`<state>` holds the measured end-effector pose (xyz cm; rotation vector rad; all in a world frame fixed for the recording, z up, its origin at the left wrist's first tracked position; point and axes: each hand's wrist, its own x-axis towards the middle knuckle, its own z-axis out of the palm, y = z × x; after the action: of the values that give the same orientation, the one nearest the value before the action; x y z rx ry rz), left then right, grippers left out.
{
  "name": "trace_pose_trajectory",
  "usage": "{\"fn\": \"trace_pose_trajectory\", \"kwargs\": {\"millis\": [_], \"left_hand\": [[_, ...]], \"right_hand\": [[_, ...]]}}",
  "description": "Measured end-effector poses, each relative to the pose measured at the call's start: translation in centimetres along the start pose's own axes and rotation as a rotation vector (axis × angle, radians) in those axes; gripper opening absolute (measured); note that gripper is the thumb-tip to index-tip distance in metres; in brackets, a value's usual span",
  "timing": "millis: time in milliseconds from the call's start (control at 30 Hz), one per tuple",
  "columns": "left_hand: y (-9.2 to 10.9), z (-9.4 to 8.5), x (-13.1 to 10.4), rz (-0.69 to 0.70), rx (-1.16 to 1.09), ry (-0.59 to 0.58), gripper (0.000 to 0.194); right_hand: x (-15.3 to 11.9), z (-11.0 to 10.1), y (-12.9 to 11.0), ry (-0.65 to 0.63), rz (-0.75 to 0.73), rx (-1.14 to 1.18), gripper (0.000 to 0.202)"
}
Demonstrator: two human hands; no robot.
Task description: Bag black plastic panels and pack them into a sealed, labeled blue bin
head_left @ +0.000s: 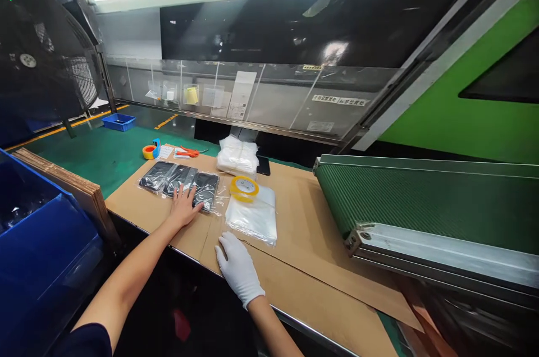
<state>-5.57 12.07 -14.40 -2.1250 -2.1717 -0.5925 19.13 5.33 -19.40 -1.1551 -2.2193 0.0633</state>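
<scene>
The left hand [183, 210], fingers spread, rests on the packs [177, 177], perhaps steadying them. Right of the packs, tape [244, 197] likely weights bags [254, 219]; the right hand [237, 267] looks loose.

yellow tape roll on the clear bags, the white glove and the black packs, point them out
Yellow tape roll [243, 197], head view: near rim.
White glove [240, 268], head view: back.
Black packs [176, 175], head view: middle pack's top.

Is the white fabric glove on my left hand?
No, your left hand is bare; the white fabric glove covers your right hand.
</scene>
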Motion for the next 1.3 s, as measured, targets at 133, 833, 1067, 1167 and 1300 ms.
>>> {"fn": "trace_pose_trajectory", "kwargs": {"millis": [133,833,1067,1167,1300], "left_hand": [[-0.6,-0.3,-0.2,0.041,0.036,-0.005,0.072],[-1.5,-3.9,-20.1,0.614,-0.232,0.065,0.033],[-0.8,-4.6,-14.4,0.454,-0.308,0.017,0.028],[-0.5,-4.6,-12.0,0.463,-0.303,-0.124,0.042],[-0.9,-4.1,-10.0,0.550,-0.255,-0.255,0.057]], "right_hand": [[0.0,0.1,0.0,0.017,0.002,0.002,0.027],[1.3,-2.3,-1.8,-0.099,0.014,0.061,0.024],[1.7,-3.1,-2.5,-0.151,0.018,0.048,0.015],[1.7,-3.4,-2.8,-0.172,0.025,0.044,0.013],[1.7,-3.4,-2.8,-0.166,0.032,0.043,0.015]]}}
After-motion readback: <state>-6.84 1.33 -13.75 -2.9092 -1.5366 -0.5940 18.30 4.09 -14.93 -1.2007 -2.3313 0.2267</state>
